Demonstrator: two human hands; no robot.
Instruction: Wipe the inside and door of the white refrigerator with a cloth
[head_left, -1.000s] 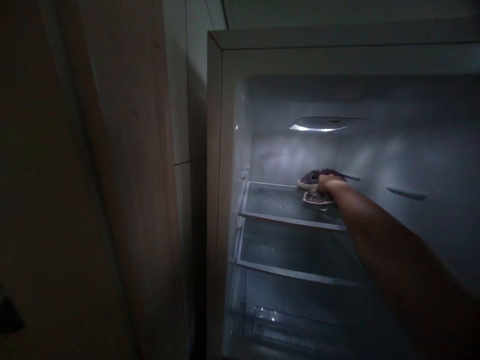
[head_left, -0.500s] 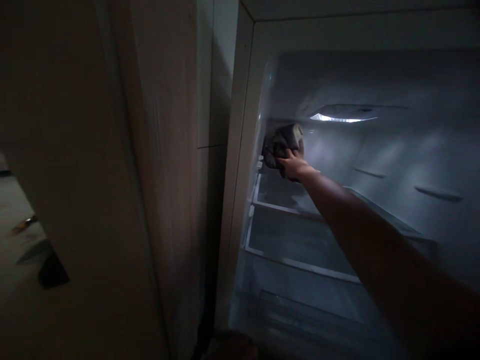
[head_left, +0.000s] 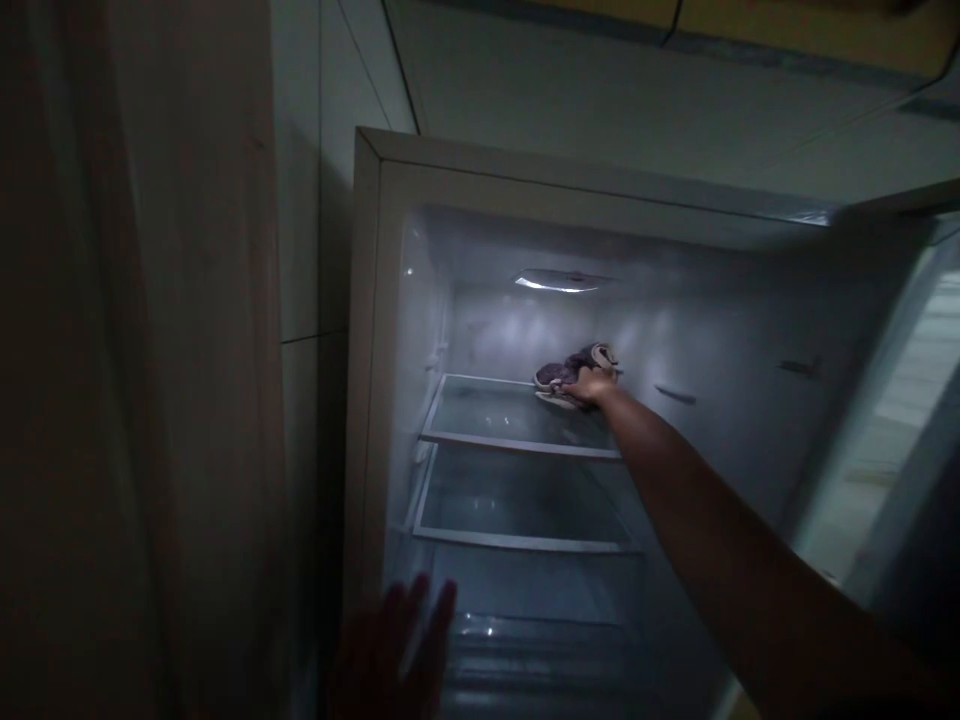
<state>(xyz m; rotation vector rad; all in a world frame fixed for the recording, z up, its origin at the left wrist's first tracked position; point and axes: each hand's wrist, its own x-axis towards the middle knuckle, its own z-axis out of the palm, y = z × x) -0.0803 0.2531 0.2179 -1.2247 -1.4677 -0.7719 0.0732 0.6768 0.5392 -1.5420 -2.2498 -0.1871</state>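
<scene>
Deep inside the open refrigerator [head_left: 365,400], my right hand [head_left: 592,385] is closed on a bunched, dark cloth [head_left: 553,376] with a pale underside. The cloth lies at the back right of the top glass shelf [head_left: 487,415], near the rear wall. My right arm reaches in from the lower right. Low in front of the fridge, my left hand [head_left: 397,645] is raised in shadow, its fingers spread and holding nothing. A second glass shelf [head_left: 517,495] sits below the first.
A lamp [head_left: 559,282] glows at the fridge ceiling. Clear drawers [head_left: 540,635] fill the lower part. A wooden panel [head_left: 195,400] stands close on the left, and yellow cabinets [head_left: 810,30] hang above. Small ledges [head_left: 675,394] stick out from the right inner wall.
My right hand has moved the cloth from the back left upper corner to the back right of the top shelf. The view has turned right, and my left hand has risen with fingers spread.
</scene>
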